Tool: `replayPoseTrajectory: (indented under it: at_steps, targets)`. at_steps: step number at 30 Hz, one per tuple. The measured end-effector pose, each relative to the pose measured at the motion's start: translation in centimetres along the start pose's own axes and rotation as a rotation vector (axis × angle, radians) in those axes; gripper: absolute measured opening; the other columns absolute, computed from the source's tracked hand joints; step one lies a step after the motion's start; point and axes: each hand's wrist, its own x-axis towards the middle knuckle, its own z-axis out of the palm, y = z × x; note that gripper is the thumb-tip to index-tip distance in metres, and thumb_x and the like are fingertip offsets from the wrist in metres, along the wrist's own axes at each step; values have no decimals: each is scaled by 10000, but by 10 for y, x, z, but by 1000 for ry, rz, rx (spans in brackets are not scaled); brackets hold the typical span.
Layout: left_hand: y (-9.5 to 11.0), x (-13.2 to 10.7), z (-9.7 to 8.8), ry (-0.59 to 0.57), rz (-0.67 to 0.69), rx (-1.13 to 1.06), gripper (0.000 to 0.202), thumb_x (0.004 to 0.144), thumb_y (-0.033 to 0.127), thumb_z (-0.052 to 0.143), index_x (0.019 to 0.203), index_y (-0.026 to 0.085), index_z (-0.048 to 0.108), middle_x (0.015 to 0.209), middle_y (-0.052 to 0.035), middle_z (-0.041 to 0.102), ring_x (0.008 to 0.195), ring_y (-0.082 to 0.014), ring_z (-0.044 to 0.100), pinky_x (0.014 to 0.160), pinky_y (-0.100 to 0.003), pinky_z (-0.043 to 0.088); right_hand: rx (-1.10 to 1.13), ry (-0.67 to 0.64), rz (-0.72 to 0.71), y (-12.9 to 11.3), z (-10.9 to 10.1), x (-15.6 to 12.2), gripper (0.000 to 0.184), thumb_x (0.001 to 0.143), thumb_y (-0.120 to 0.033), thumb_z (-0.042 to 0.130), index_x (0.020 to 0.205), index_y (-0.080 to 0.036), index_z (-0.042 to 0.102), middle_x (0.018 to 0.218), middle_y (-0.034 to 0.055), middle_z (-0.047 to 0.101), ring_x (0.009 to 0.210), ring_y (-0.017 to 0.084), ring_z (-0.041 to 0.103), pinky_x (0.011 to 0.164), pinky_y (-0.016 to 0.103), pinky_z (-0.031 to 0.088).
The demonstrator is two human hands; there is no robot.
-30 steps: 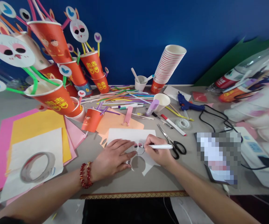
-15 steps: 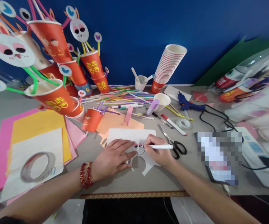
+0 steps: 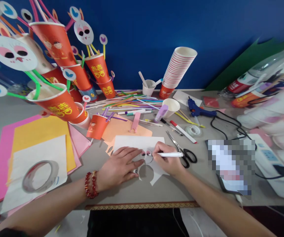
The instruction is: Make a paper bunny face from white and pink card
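A small round paper face (image 3: 148, 158) with two dark eyes and pink patches lies on a white paper sheet (image 3: 137, 141) with a round hole cut in it. My left hand (image 3: 121, 164) lies flat with its fingers spread, the tips pressing on the face's left edge. My right hand (image 3: 168, 161) is closed around a white marker (image 3: 170, 154), its tip at the right eye. Part of another small drawn piece (image 3: 135, 171) peeks out under my left fingers. Beside my right hand rest black-handled scissors (image 3: 190, 156).
Red paper cups with rabbit faces (image 3: 13, 53) stand at left above coloured paper (image 3: 40, 128) and a tape roll (image 3: 40, 176). Pipe cleaners (image 3: 122, 102), a cup stack (image 3: 178, 70) and a glue gun (image 3: 198, 111) lie behind. A phone (image 3: 228, 168) and power strip (image 3: 267, 153) are at right.
Almost nothing differs. Both hands stay in place, the left on the paper face and the marker tip still at its right eye.
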Motion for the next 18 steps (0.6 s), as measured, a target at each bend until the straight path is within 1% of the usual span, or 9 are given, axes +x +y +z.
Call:
replayPoseTrajectory:
  at_steps: [3, 7, 12, 16, 18]
  targets:
    - [0, 0, 1, 1, -3, 6, 447, 968, 471, 472, 1355, 252, 520, 1519, -81, 405, 1352, -277, 388, 1104, -474, 324, -10, -7, -6, 0, 0, 0, 151, 764, -180, 513, 621, -208, 471, 508, -51, 468, 464, 102, 422, 479, 220, 328]
    - [0, 0, 1, -5, -1, 4, 458, 966, 478, 471, 1362, 252, 512, 1525, -79, 396, 1356, -277, 383, 1102, -476, 325, -7, 17, -20, 1, 0, 1, 154, 765, -176, 512, 620, -208, 470, 511, -51, 468, 468, 101, 419, 481, 220, 326]
    - [0, 0, 0, -12, -3, 3, 456, 964, 475, 480, 1359, 250, 515, 1522, -80, 401, 1355, -274, 383, 1107, -477, 317, -4, -2, -17, 1, 0, 0, 161, 765, -166, 516, 619, -209, 464, 509, -58, 453, 464, 98, 407, 480, 220, 318]
    - [1, 1, -1, -7, -5, 0, 461, 959, 472, 491, 1361, 247, 515, 1521, -82, 403, 1354, -274, 386, 1109, -475, 316, 7, 34, -18, 1, 0, -1, 163, 773, -169, 507, 621, -209, 468, 515, -56, 448, 461, 98, 395, 473, 223, 310]
    - [1, 1, -1, -4, -8, -3, 453, 961, 465, 493, 1356, 247, 521, 1519, -83, 406, 1352, -276, 388, 1108, -475, 318, 0, 26, -8, 1, -1, -1, 157, 776, -174, 508, 627, -209, 473, 523, -52, 465, 468, 101, 409, 478, 224, 317]
